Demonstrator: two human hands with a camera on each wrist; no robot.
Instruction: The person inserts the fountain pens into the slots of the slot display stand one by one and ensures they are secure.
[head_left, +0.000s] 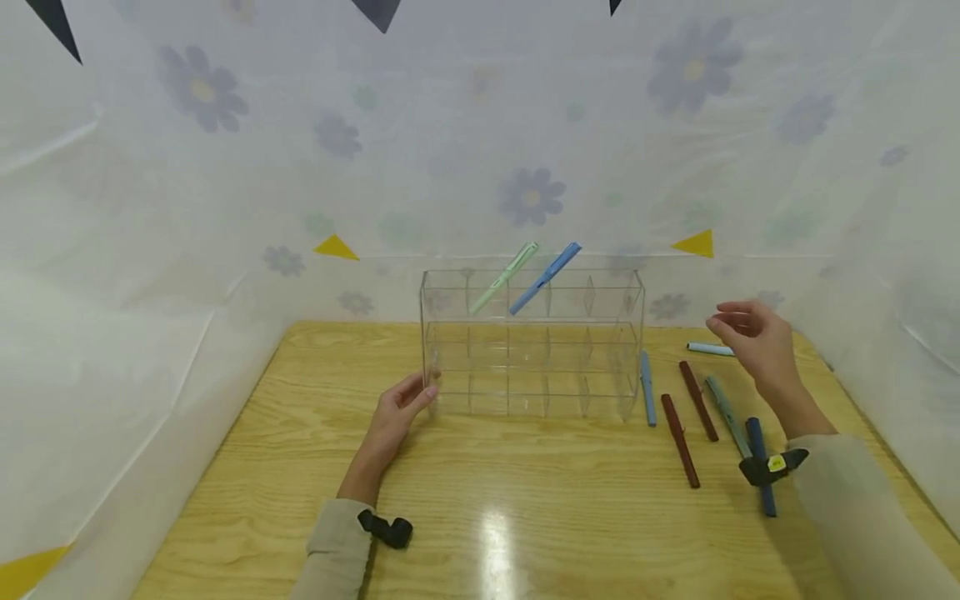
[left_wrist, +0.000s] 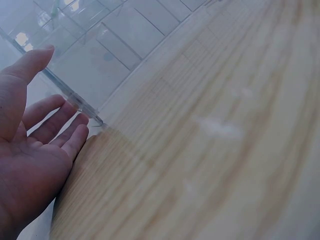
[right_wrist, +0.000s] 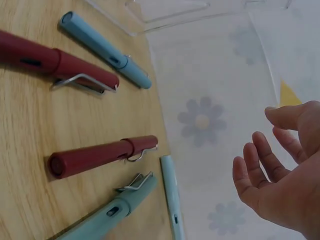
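Observation:
A clear plastic pen rack (head_left: 531,322) with several compartments stands upright on the table. A light green pen (head_left: 505,278) and a blue pen (head_left: 545,278) lean in its top row. My left hand (head_left: 397,414) holds the rack's lower left edge, thumb in front and fingers at the outer side. My right hand (head_left: 761,346) hovers with bent, loose fingers and holds nothing. Below it lies a pale blue pen (head_left: 710,349). Nearby lie a grey-blue pen (head_left: 648,389), two dark red pens (right_wrist: 97,156), a grey-green pen (head_left: 724,410) and a dark blue pen (head_left: 761,471), partly hidden by the wrist camera.
The wooden table (head_left: 480,483) extends in front of the rack. White flower-print sheeting (head_left: 450,167) rises close behind it and along both sides. Yellow triangles (head_left: 696,243) mark the sheeting.

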